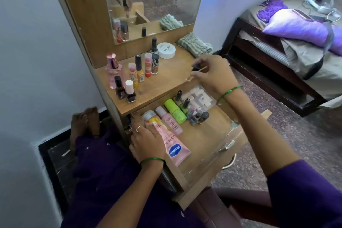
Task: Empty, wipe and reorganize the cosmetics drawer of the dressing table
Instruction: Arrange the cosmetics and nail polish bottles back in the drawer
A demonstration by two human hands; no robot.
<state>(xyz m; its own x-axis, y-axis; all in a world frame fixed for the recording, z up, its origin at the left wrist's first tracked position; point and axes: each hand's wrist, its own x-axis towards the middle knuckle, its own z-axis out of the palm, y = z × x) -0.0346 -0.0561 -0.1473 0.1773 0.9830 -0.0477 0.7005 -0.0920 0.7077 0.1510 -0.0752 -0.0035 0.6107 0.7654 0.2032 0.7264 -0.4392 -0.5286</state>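
The right hand [212, 74] pinches a small dark bottle [196, 66] above the tabletop [166, 81]; the left hand [148, 140] rests spread on a pink tube [172, 140] in the drawer [209, 135].

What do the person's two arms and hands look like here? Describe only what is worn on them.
The left hand has a thin ring on one finger and a green bangle at the wrist. The right hand has a green bangle too, and a purple sleeve covers the upper arm. Both forearms are bare.
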